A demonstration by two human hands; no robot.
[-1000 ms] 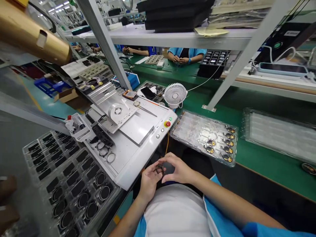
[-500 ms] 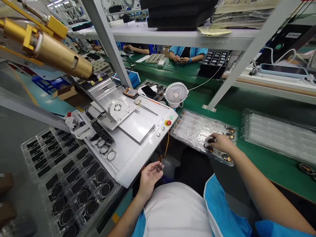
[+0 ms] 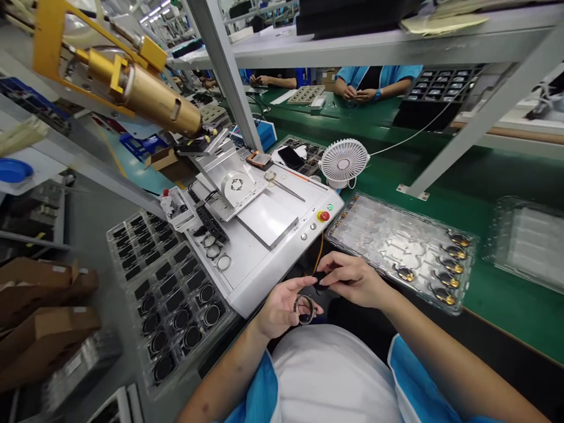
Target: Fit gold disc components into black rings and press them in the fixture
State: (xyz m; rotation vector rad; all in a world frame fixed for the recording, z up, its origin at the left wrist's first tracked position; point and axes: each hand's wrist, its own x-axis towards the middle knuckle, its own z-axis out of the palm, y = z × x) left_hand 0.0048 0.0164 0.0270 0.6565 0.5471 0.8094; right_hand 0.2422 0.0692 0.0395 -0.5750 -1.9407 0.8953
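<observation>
In front of my white shirt, my left hand (image 3: 284,308) holds a metal ring (image 3: 305,309) between thumb and fingers. Close beside it, my right hand (image 3: 352,281) pinches a small dark round part (image 3: 320,281) near the tips of my left fingers. To the right, a clear plastic tray (image 3: 388,235) carries several dark and amber round parts (image 3: 449,279) along its right side. On the white machine base (image 3: 264,264), a few loose rings (image 3: 223,262) lie near its left edge.
Gold machine head (image 3: 163,100) above the metal fixture (image 3: 235,185). Red button (image 3: 324,216) at the base's corner, white fan (image 3: 345,163) behind. Trays of dark discs (image 3: 180,317) lie left. A slanted grey post (image 3: 467,111) stands right. Another person's hands (image 3: 356,94) show across the bench.
My right hand has moved left from the clear tray to my left hand, bringing the dark part. My left hand has lifted slightly and turned its ring. The view has swung left.
</observation>
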